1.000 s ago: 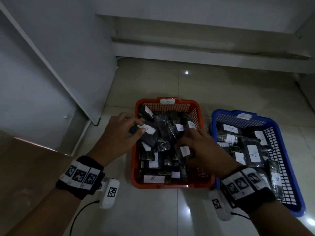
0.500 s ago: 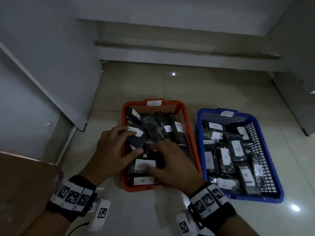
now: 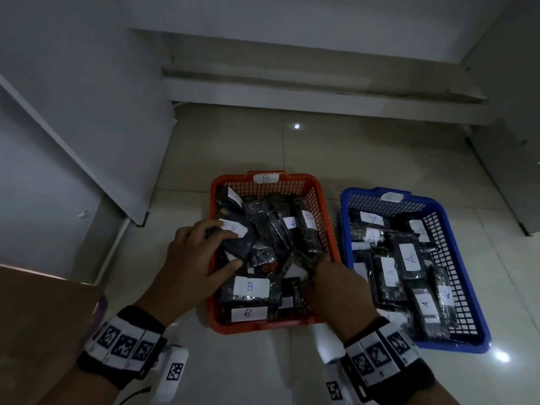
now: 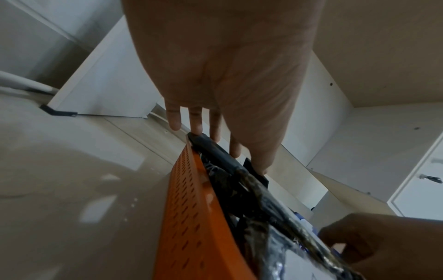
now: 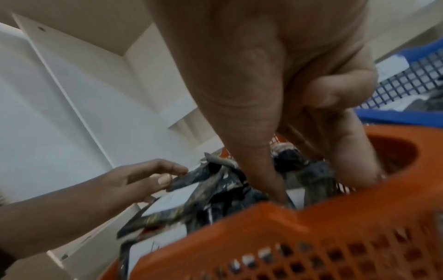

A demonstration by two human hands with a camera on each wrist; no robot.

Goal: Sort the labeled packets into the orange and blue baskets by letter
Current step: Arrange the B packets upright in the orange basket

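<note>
Nearest, the right hand [image 3: 336, 287] is sunk among packets [image 3: 264, 229] at the near right of the orange basket [image 3: 263, 326], thumb thrust down; whether anything is gripped cannot be told. Beyond, a B-labelled packet [image 3: 236, 239] is pinched by the left hand [image 3: 193, 267] between fingers and thumb, inside that basket. Checking of the B lot is judged under way; next, any stray must be carried to the blue basket [image 3: 455, 346].

The fingertips of the right hand [image 3: 339, 290] are buried among packets [image 3: 264, 226] beside the right wall of the orange basket [image 3: 264, 325].
</note>
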